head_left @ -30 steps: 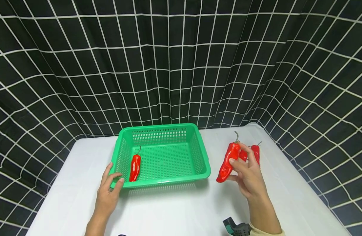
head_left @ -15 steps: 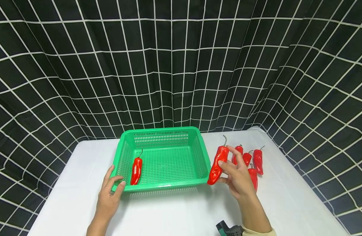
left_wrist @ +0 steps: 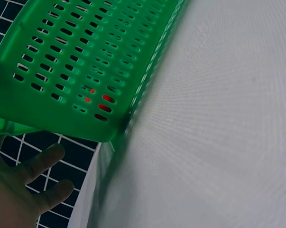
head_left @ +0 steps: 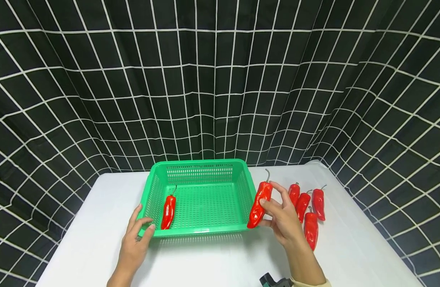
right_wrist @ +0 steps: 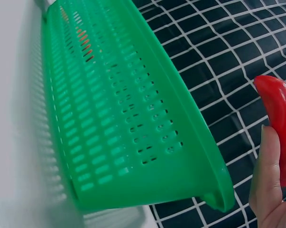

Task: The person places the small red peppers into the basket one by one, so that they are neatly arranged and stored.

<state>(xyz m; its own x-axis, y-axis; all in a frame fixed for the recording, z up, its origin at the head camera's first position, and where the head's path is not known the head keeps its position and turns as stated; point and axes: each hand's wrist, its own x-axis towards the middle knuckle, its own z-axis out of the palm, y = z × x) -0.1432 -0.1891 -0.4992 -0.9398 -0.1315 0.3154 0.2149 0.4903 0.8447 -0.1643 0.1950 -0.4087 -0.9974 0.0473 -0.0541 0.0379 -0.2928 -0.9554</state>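
A green plastic basket [head_left: 202, 230] with slotted walls stands on the white table. Inside it, along the left end, lies one red pepper [head_left: 168, 211] with a thin stem. My left hand [head_left: 134, 243] holds the basket's near left corner, thumb and index finger over the rim; the left wrist view shows two other fingers [left_wrist: 41, 164] spread outside the wall. My right hand [head_left: 286, 219] pinches another red pepper [head_left: 259, 203] by its sides, stem up and tilted, in front of the basket's near right corner. The right wrist view shows this pepper [right_wrist: 280, 118] beside the green rim.
Several more red peppers [head_left: 311, 229] lie on the white tabletop [head_left: 205, 267] to the right of my right hand. A black cloth with white grid lines [head_left: 220, 79] hangs behind and at both sides. A dark device [head_left: 275, 282] is at my right wrist.
My right hand has carried its pepper left, from above the loose peppers to the basket's right end. The loose peppers are now uncovered. My left hand has stayed at the basket's corner.
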